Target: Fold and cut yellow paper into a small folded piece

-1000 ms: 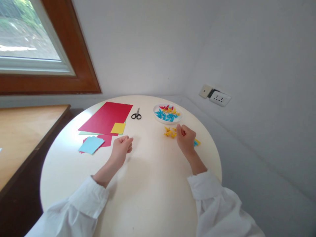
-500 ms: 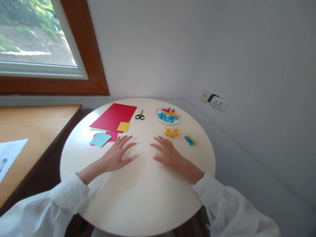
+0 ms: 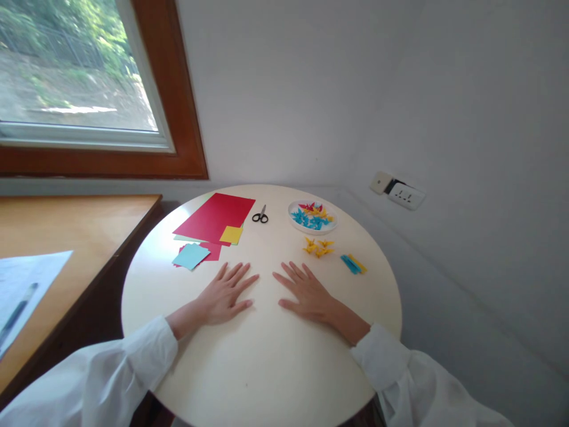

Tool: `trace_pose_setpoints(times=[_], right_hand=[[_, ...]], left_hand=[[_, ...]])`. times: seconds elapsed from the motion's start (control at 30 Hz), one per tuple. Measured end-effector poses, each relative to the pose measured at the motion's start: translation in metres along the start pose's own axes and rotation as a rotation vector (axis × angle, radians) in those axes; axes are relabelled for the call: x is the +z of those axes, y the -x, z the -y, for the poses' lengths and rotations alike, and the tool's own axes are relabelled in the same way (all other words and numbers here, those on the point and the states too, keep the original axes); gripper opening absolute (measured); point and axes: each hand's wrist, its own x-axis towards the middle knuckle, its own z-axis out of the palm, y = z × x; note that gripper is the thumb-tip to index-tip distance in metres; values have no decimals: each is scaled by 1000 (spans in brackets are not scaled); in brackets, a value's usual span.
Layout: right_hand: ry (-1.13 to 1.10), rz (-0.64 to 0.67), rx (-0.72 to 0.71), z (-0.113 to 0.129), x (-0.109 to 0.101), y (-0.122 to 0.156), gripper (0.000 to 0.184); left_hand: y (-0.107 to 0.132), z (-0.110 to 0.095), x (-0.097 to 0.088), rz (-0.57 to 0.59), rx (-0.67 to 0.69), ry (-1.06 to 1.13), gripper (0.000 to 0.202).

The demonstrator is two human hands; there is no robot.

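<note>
My left hand lies flat on the round white table, fingers spread, holding nothing. Just beyond it are light blue paper squares on top of red ones. My right hand also rests palm down with its fingers apart and nothing in it. Nearest to that hand stand several yellow paper cranes in a small group. To their right lie narrow folded blue papers beside a yellow one.
At the back, a white plate holds red, yellow and blue cranes. Black-handled scissors lie beside large red paper with a yellow square on it. A wooden desk at left bears a printed sheet and pen.
Both hands have come down flat onto the table, slightly nearer to me, with fingers straighter. The camera view has shifted a little left and up. The papers and cranes stay in place.
</note>
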Motion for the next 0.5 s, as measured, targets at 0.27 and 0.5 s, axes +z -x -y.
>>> trace_pose_setpoints(times=[0.27, 0.5], right_hand=[[-3, -3, 1, -2, 3, -1, 63], [-26, -221, -60, -12, 10, -3, 49]], left_hand=[[0, -2, -4, 26, 5, 6, 58], [-21, -8, -19, -134, -39, 21, 45]])
